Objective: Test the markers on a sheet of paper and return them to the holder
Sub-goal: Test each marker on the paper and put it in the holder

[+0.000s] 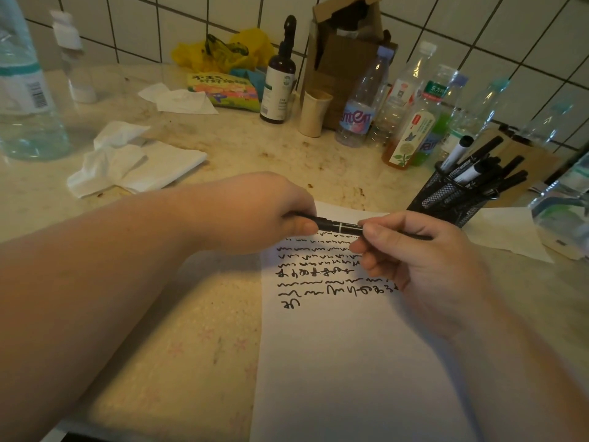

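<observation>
Your two hands share one slim black marker [345, 227] over the scribbled white paper sheet [344, 362].

Head view: your left hand [255, 215] pinches one end, your right hand [424, 266] curls its fingers [373, 232] round the barrel, so the marker lies level across the sheet's top rows of black squiggles, probably for capping or uncapping. Beyond, on the beige stone surface [207, 314], the black mesh holder [446, 199] keeps the other markers upright, near your right hand for the return.

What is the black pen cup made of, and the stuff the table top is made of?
The black mesh pen holder looks like painted metal wire: you can see through its tiny grid holes to the markers inside. The beige speckled countertop seems to be polished stone or a stone look-alike, judging by its mottled flecks and soft sheen.
</observation>
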### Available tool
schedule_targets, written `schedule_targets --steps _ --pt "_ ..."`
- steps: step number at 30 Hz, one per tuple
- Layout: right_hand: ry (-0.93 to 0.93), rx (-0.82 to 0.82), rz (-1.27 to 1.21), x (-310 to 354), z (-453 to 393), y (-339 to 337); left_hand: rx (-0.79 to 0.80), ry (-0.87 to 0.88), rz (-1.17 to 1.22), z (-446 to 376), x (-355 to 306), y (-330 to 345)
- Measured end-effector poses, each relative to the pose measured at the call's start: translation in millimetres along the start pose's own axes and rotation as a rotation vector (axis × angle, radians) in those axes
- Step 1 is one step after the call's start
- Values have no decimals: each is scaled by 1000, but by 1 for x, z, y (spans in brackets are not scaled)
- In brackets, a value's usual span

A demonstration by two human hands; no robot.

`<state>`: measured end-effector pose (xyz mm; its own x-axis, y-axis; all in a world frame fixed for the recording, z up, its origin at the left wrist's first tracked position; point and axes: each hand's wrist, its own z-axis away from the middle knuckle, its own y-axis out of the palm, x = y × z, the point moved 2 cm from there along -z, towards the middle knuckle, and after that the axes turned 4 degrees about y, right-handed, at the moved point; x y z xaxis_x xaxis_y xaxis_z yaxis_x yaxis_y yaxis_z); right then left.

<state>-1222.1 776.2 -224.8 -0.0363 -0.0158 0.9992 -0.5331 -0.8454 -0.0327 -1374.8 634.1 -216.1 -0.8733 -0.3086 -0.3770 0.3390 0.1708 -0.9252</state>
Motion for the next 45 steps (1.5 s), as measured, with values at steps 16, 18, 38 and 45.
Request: schedule_targets --steps 16,18,38,45 --pt "87 120 -49 -3 -3 -3 137 37 -71 2 -6 10" --pt "50 97 -46 -3 -5 -4 84 34 -47 -2 -3 10" --pt "-197 -520 215 47 1 -43 3 -66 -15 -2 13 8" --pt "-268 -673 514 81 -2 -66 -22 -48 -10 -3 17 9"
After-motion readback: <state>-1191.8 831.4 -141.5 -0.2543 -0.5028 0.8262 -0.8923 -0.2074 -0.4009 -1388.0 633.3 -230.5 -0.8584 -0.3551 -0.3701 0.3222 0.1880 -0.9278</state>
